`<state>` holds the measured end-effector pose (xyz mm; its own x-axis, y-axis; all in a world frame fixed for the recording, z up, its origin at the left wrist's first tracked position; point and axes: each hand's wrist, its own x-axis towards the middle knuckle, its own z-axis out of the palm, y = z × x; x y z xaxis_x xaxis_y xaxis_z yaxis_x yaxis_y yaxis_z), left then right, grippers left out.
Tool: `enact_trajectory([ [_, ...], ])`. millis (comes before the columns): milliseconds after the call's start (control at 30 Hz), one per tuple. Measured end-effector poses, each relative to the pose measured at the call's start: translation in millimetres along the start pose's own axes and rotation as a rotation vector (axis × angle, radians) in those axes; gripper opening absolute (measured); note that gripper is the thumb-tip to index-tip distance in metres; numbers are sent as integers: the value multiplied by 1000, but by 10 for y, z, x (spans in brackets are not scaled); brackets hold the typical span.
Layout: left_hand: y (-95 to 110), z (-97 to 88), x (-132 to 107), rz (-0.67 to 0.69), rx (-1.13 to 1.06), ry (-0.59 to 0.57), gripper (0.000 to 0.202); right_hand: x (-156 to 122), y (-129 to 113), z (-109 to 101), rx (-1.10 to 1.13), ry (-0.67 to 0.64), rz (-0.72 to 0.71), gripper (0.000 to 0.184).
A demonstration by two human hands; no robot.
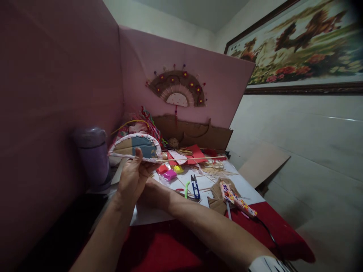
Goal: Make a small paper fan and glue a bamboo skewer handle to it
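A half-round piece of cardboard (120, 146), with a blue-grey patch and a white-and-pink cloth rim, is tilted up in front of me. My left hand (133, 175) grips its lower edge, thumb on the near face. Close behind that wrist is my right hand (151, 186); its fingers are hidden, so its hold cannot be made out. A thin wooden stick (193, 158) runs rightward from the cardboard's lower right corner. To the right of my hands lie blue thread snips (195, 187) and a green fuzzy wire (186, 189).
A flower-patterned glue gun (236, 198) rests on torn cardboard (217, 196) at the right, its cord trailing over the red cloth (272, 223). Clay packets (169, 175) and wooden sticks lie farther back. A purple cup (95, 158) stands left. A decorated fan (177, 88) hangs behind.
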<state>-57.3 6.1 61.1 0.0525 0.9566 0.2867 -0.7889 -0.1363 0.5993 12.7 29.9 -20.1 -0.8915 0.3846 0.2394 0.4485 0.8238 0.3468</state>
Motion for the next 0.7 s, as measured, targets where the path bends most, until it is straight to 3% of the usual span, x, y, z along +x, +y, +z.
enact_trajectory([
  [100,10,-3,-4,-1,-9,20,20,-137,64,-167,-96,-17,-66,15],
  [200,19,5,-15,-37,-43,46,18,-415,127,-395,-119,-34,9,18],
  [367,42,21,-34,-145,-174,80,23,-1031,219,-546,-94,213,267,16],
  [467,59,26,-44,-200,-259,77,25,-1312,346,-507,212,513,569,13],
  [600,12,45,-72,-272,-216,87,22,-1374,554,-502,1039,1054,1088,9],
  [700,-101,68,-104,-316,-91,63,17,-1252,581,-594,1314,1187,1161,14],
])
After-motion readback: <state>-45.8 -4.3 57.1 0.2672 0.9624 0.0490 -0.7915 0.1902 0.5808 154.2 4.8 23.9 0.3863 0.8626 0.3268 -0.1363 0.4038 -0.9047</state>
